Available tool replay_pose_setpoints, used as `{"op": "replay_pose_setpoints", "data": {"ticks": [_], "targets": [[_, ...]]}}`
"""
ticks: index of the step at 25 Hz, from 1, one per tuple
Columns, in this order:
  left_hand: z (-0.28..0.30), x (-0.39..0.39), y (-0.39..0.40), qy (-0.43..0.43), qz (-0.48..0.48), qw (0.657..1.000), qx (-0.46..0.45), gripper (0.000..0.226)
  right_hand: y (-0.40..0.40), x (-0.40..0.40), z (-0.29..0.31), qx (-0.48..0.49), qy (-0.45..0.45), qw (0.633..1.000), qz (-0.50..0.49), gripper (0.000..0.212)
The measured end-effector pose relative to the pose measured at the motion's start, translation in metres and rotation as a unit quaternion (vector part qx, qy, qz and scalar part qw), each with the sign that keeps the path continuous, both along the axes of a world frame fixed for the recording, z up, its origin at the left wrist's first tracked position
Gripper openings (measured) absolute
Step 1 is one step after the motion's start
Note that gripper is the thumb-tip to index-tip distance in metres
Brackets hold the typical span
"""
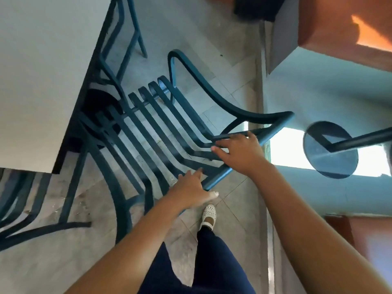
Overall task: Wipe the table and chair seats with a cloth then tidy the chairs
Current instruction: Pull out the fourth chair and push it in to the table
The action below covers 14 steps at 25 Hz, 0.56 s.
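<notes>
A teal chair (161, 124) at the centre of the frame looks like painted metal, its slats and curved arms smooth with a soft satin sheen. The table (42, 71) at upper left has a pale, matt, smooth top. The floor (229, 85) is grey stone-like tile, dull and scuffed. At lower centre, a white shoe (209, 215) has a perforated surface, and dark blue cloth trousers (212, 262) look matt.

Grey tiled floor (229, 77), a pale blue wall (331, 98) with orange above, and bright light low down.
</notes>
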<state>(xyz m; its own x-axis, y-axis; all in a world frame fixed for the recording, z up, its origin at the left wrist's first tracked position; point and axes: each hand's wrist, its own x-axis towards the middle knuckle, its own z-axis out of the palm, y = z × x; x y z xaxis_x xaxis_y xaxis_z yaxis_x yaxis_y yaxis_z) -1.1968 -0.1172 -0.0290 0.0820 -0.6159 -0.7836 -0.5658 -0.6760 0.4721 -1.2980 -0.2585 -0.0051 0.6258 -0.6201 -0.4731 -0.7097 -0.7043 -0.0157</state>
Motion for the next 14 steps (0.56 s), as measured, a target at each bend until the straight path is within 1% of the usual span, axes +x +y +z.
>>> {"op": "replay_pose_setpoints", "data": {"ticks": [3, 5, 7, 8, 10, 12, 14], "targets": [[0.003, -0.01, -0.003, -0.119, 0.013, 0.993, 0.022, 0.102, -0.005, -0.009, -0.003, 0.004, 0.006, 0.996, 0.09, 0.062], [0.005, -0.015, 0.001, -0.167, 0.047, 0.985, 0.022, 0.108, -0.009, -0.012, -0.003, 0.014, 0.009, 0.992, 0.128, 0.065], [0.007, -0.021, 0.006, -0.22, 0.067, 0.973, 0.005, 0.118, -0.012, -0.014, -0.003, 0.013, 0.004, 0.988, 0.156, 0.076], [0.008, -0.023, 0.007, -0.236, 0.075, 0.969, -0.001, 0.122, -0.013, -0.014, -0.002, 0.015, -0.001, 0.986, 0.167, 0.081], [0.012, -0.025, 0.012, -0.241, 0.095, 0.966, 0.006, 0.125, -0.015, -0.017, 0.0, 0.027, -0.012, 0.981, 0.193, 0.086], [0.012, -0.025, 0.02, -0.25, 0.092, 0.964, 0.018, 0.119, -0.017, -0.022, 0.002, 0.034, -0.021, 0.976, 0.214, 0.085], [0.012, -0.025, 0.026, -0.267, 0.074, 0.961, 0.021, 0.102, -0.018, -0.024, 0.0, 0.017, -0.031, 0.974, 0.222, 0.078]]}}
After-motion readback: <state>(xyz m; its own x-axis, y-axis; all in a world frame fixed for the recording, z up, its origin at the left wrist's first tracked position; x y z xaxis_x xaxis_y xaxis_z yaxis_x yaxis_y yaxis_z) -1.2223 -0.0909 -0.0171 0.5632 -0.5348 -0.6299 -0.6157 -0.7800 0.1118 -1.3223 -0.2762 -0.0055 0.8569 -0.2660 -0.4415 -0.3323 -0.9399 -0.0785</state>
